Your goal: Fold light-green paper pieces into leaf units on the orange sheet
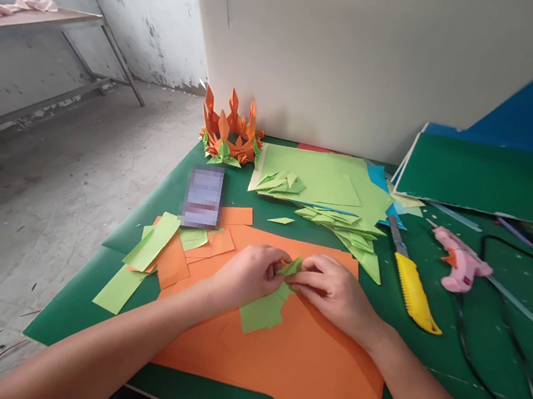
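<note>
Between the fingertips of both hands is a small folded piece of green paper (pixel 291 267). My left hand (pixel 255 272) pinches its left side, and my right hand (pixel 328 287) grips it from the right. Just below the hands, green paper pieces (pixel 261 313) lie on a large orange paper sheet (pixel 318 383). Left of my left hand are loose green strips (pixel 153 242) and orange pieces (pixel 173 259). Beyond the hands, folded green paper pieces (pixel 344 222) are gathered beside a stack of green sheets (pixel 322 168).
An orange folded-paper crown (pixel 231 133) stands at the table's far left corner, behind a blurred purple rectangular object (pixel 203 196). To the right lie a yellow utility knife (pixel 414 290) with its blade showing and a pink glue gun (pixel 464 261) with a black cord (pixel 462 355).
</note>
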Motion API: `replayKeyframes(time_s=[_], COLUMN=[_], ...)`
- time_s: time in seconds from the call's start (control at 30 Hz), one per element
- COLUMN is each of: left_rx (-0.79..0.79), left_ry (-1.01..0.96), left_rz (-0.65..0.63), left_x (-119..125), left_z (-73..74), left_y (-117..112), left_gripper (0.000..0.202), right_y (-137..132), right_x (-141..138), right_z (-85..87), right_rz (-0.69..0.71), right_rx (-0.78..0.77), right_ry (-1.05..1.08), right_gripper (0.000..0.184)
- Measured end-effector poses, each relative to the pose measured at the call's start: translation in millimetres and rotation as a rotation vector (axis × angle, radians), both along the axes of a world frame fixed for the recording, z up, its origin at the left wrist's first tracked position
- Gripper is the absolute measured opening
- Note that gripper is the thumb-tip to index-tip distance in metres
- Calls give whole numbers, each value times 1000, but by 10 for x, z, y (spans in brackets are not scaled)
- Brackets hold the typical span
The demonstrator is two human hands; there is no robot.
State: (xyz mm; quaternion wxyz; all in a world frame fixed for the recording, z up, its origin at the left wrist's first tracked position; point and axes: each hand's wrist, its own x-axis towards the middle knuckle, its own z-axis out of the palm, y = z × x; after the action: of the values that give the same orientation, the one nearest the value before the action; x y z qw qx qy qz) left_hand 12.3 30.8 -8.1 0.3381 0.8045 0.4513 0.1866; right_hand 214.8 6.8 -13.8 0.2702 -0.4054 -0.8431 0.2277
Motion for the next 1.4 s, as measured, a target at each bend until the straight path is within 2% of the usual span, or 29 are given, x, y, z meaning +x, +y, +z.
replayKeyframes(time_s=[0.13, 0.23, 0.27, 0.33, 0.4, 0.6, 0.77, 0.97, 1.13, 1.23, 1.4], left_rx=[-4, 95, 116, 142, 205, 307, 325, 307, 312, 317, 315], left_ry=[13, 148, 178, 231, 326, 383, 520, 585, 591, 572, 563], left_rz=[-31, -86, -160, -349, -409, -410, -410, -342, -352, -351, -343], left_x=[-63, -147, -172, -206, -219, -196, -136, -82, -96, -113, -132], left_z=[82, 228, 275, 340, 364, 351, 352, 350, 340, 332, 309], left_y=[4, 22, 27, 31, 27, -13, -83, -157, -161, -137, -99], left_gripper=[35, 20, 14, 16, 21, 26, 27, 22, 24, 23, 22], right_y=[-3, 1, 3, 9, 12, 10, -1, 12, 74, 91, 43], right_x=[37, 43, 44, 47, 52, 55, 48, 46, 48, 28, -5], right_z=[29, 38, 39, 39, 37, 41, 43, 8, -15, -32, -34], right_rz=[47, 60, 66, 76, 79, 72, 61, 39, -101, -71, -66], right_rx=[55, 73, 77, 88, 102, 99, 100, 106, 211, 189, 122], right_ry=[-68, -97, -102, -110, -115, -122, -123, -51, 52, 5, 20], right_gripper=[22, 22, 22, 22, 22, 23, 21, 19, 28, 35, 26])
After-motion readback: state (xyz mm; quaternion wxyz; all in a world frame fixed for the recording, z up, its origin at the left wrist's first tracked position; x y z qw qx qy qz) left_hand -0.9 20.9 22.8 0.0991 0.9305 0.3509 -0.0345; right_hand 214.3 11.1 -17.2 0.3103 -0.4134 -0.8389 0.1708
